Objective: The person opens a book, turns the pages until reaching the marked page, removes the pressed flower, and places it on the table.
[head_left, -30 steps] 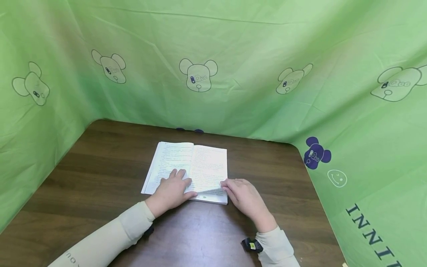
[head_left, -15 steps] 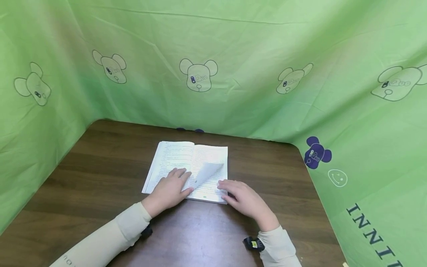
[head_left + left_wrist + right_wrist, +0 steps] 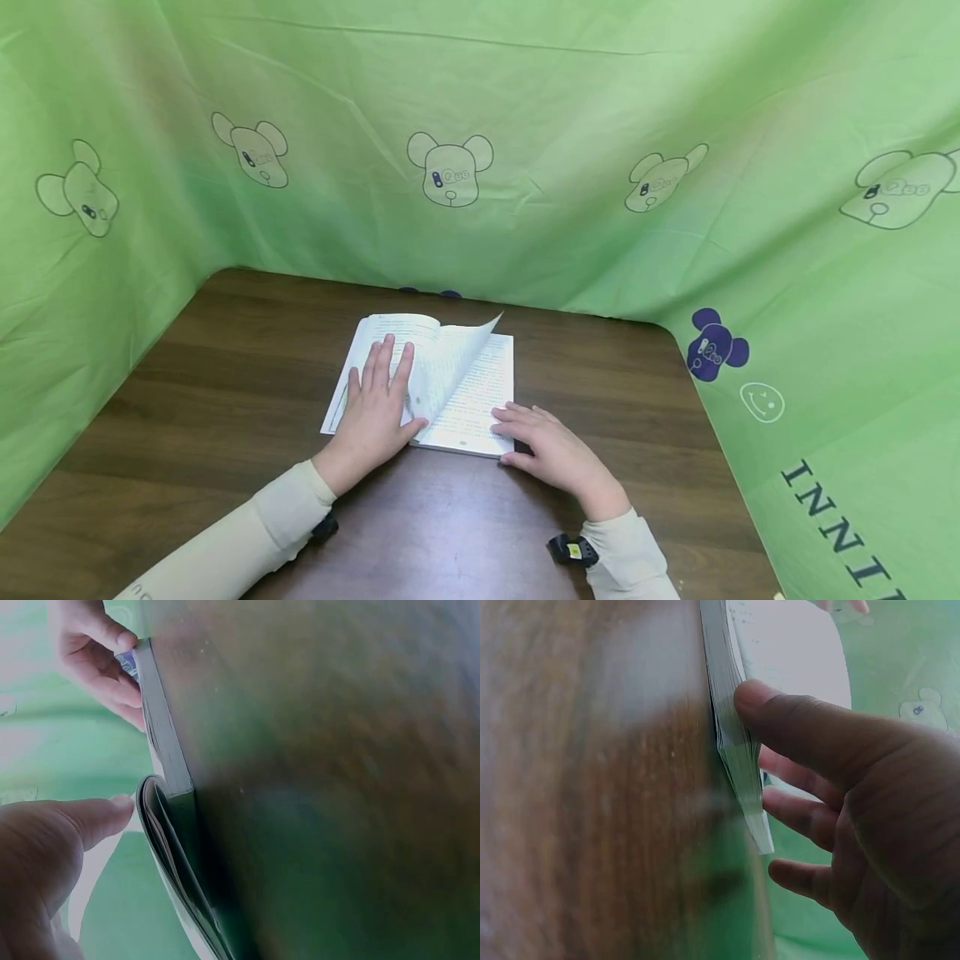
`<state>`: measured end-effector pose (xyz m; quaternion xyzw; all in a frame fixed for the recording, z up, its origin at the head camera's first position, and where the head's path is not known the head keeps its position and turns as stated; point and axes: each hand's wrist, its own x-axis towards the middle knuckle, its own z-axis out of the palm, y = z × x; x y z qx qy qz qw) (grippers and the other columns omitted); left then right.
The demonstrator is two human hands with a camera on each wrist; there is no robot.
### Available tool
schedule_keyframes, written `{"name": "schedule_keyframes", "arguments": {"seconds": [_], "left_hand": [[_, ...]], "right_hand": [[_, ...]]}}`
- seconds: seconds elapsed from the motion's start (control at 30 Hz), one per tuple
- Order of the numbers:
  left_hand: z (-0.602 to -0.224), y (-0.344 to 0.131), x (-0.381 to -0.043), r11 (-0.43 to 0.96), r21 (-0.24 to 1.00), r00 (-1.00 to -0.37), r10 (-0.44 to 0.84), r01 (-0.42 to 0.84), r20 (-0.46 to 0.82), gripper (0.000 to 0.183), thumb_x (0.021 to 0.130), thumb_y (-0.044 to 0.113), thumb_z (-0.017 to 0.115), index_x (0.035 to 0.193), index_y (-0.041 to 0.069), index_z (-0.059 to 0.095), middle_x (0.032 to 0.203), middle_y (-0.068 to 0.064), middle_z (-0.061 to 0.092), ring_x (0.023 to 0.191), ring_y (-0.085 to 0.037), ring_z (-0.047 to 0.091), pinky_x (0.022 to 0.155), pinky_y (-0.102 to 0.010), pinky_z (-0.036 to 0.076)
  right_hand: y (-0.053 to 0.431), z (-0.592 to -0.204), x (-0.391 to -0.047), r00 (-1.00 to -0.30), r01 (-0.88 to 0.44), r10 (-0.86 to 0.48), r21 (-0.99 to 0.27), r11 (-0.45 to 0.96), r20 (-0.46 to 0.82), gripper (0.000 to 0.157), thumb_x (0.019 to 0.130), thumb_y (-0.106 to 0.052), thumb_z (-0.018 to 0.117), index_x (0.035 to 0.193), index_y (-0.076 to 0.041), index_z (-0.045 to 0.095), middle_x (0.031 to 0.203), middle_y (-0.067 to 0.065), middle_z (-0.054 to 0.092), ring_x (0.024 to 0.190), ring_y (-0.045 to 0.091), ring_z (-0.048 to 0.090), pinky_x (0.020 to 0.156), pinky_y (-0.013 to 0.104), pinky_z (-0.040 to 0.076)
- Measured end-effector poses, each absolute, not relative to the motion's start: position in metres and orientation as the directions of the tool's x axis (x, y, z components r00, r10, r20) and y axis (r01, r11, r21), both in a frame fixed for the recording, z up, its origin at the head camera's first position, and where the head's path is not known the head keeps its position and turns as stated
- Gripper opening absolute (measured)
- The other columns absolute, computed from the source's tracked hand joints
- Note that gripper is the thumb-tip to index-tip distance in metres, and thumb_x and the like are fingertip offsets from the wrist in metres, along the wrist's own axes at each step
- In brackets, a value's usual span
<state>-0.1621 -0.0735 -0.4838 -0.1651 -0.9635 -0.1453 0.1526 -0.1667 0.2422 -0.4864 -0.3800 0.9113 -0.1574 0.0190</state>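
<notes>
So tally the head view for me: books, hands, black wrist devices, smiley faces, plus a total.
Open book: 1
Left hand and right hand: 2
Left wrist device and right wrist device: 2
White smiley face: 1
Total: 6

Under the left fingers, the book is smooth, matt white paper, its raised leaf thin. Against the right fingers, the page edges look finely ridged. Around the fingers, the table looks like brown grained wood, glossy on the near side. Behind them, the sleeves are matt cloth; beyond them hangs smooth, creased green cloth.
</notes>
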Motion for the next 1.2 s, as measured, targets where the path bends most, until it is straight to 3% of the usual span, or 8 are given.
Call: {"name": "schedule_keyframes", "arguments": {"seconds": [0.2, 0.4, 0.6, 0.87, 1.03, 1.2], "left_hand": [[-0.484, -0.078, -0.163, 0.910, 0.097, -0.856, 0.337, 0.403, 0.393, 0.120, 0.075, 0.047, 0.089, 0.165, 0.012, 0.017, 0.171, -0.021, -0.001, 0.157, -0.046, 0.000, 0.114, -0.078, 0.010], [-0.485, -0.082, -0.165, 0.881, 0.056, -0.849, 0.432, 0.469, 0.305, 0.107, 0.081, 0.044, 0.085, 0.164, 0.015, 0.023, 0.173, -0.012, 0.002, 0.158, -0.041, 0.002, 0.118, -0.074, 0.005], [-0.486, -0.085, -0.167, 0.852, 0.109, -0.848, 0.482, 0.512, 0.222, 0.095, 0.087, 0.035, 0.081, 0.164, 0.018, 0.027, 0.173, -0.006, 0.010, 0.159, -0.037, 0.008, 0.118, -0.073, 0.010], [-0.487, -0.084, -0.168, 0.829, 0.311, -0.882, 0.464, 0.466, 0.084, 0.068, 0.095, 0.027, 0.073, 0.155, 0.009, 0.044, 0.165, -0.012, 0.035, 0.154, -0.038, 0.028, 0.114, -0.071, 0.027], [-0.486, -0.084, -0.169, 0.855, 0.386, -0.913, 0.402, 0.347, -0.072, 0.060, 0.099, 0.031, 0.066, 0.151, 0.005, 0.049, 0.165, -0.013, 0.034, 0.154, -0.039, 0.026, 0.113, -0.073, 0.026], [-0.484, -0.086, -0.169, 0.867, 0.398, -0.914, 0.381, 0.302, -0.137, 0.061, 0.102, 0.035, 0.061, 0.153, 0.006, 0.046, 0.166, -0.012, 0.032, 0.154, -0.039, 0.026, 0.112, -0.076, 0.024]], "right_hand": [[0.243, -0.486, -0.167, -0.718, -0.675, -0.693, -0.304, 0.672, 0.063, 0.044, 0.093, -0.031, 0.076, 0.131, -0.011, 0.070, 0.151, 0.004, 0.057, 0.145, 0.029, 0.047, 0.117, 0.059, 0.034], [0.244, -0.486, -0.167, -0.732, -0.655, -0.680, -0.321, 0.684, 0.044, 0.043, 0.093, -0.031, 0.076, 0.131, -0.011, 0.070, 0.151, 0.003, 0.056, 0.145, 0.028, 0.046, 0.117, 0.058, 0.034], [0.243, -0.486, -0.167, -0.736, -0.645, -0.676, -0.336, 0.686, 0.034, 0.043, 0.094, -0.031, 0.075, 0.131, -0.011, 0.070, 0.151, 0.003, 0.056, 0.146, 0.028, 0.045, 0.117, 0.057, 0.034], [0.246, -0.486, -0.167, -0.739, -0.640, -0.672, -0.360, 0.679, 0.046, 0.040, 0.094, -0.030, 0.075, 0.129, -0.011, 0.072, 0.150, 0.002, 0.057, 0.145, 0.028, 0.046, 0.117, 0.056, 0.036], [0.245, -0.490, -0.169, -0.739, -0.641, -0.671, -0.369, 0.673, 0.060, 0.039, 0.095, -0.029, 0.075, 0.129, -0.012, 0.072, 0.150, 0.000, 0.057, 0.145, 0.027, 0.046, 0.117, 0.054, 0.037], [0.244, -0.490, -0.169, -0.744, -0.633, -0.665, -0.378, 0.676, 0.057, 0.038, 0.095, -0.029, 0.074, 0.129, -0.012, 0.072, 0.150, 0.000, 0.057, 0.145, 0.026, 0.046, 0.117, 0.053, 0.037]]}}
